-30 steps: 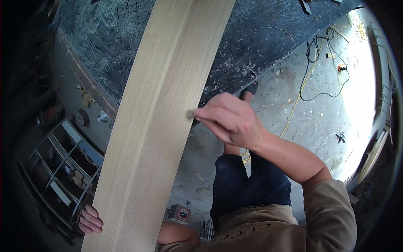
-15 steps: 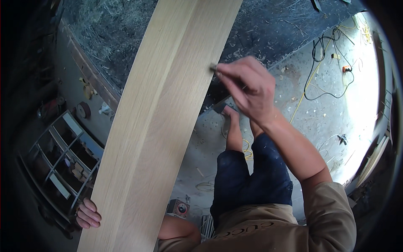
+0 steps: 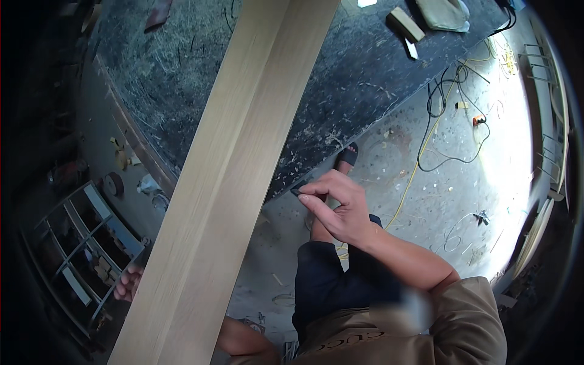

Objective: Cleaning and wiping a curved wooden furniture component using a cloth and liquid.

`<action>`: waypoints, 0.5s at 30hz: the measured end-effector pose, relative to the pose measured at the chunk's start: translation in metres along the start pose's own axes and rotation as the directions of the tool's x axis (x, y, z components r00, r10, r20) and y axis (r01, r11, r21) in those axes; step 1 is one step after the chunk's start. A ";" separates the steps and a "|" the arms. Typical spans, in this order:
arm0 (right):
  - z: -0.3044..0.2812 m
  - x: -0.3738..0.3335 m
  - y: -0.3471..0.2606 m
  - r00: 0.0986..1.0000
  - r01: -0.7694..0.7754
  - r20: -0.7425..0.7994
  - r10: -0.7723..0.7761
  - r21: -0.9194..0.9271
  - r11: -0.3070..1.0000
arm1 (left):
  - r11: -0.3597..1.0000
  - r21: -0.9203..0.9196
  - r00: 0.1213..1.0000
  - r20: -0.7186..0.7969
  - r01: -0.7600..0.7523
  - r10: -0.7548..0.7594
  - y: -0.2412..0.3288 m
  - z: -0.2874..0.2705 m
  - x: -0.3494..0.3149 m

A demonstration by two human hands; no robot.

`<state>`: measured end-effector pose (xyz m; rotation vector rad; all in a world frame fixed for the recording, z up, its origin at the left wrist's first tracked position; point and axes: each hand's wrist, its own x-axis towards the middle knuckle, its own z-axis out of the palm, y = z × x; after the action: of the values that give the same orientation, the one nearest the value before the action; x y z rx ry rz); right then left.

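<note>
A long, pale wooden board (image 3: 207,201) slants across the middle, its far part over the dark worktable (image 3: 347,79) and its near end out at the lower edge. My left hand (image 3: 128,283) is under the board, with fingertips curling up beside its left edge; the palm is hidden beneath the wood. To the right of the board, my right hand (image 3: 337,204) pinches a small dark piece (image 3: 296,191) between thumb and fingers. That piece is apart from the board's right edge, and its kind is too small to make out.
On the worktable lie a wooden block (image 3: 405,24), a pale cloth-like item (image 3: 444,13) and a reddish-brown sheet (image 3: 159,15). Black cables (image 3: 453,161) and a yellow cord (image 3: 420,164) run over the floor at right. A metal frame (image 3: 91,243) stands at left.
My right hand has moved toward me, away from the board's right edge, with the dark piece still pinched. The view has shifted, showing more of the worktable's far side. Less of my left fingers shows.
</note>
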<state>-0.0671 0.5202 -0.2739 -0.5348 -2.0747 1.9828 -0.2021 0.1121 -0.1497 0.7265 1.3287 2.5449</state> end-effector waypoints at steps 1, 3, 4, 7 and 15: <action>-0.011 0.002 -0.002 1.000 -0.016 -0.014 0.016 -0.019 1.000 | 0.997 0.044 0.998 0.016 -0.057 0.056 -0.012 -0.014 -0.001; -0.034 0.006 -0.009 0.999 -0.034 -0.030 0.033 -0.048 0.998 | 0.977 0.131 0.986 0.050 -0.167 0.161 -0.033 -0.035 -0.005; -0.046 0.008 -0.011 0.997 -0.068 -0.049 0.064 -0.077 0.995 | 0.961 0.170 0.975 0.069 -0.220 0.211 -0.044 -0.038 -0.004; -0.080 0.008 -0.007 0.989 -0.118 -0.098 0.111 -0.065 0.991 | 0.948 0.210 0.901 -0.316 -0.239 0.297 -0.060 -0.024 -0.022; -0.133 0.037 -0.015 0.858 -0.403 -0.132 0.497 0.428 0.809 | 0.980 -0.113 0.974 -0.173 -0.166 0.145 -0.120 -0.005 0.000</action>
<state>-0.0487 0.6568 -0.2541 -1.2055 -1.4409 2.3569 -0.2126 0.1785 -0.2492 0.6310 1.1836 2.8389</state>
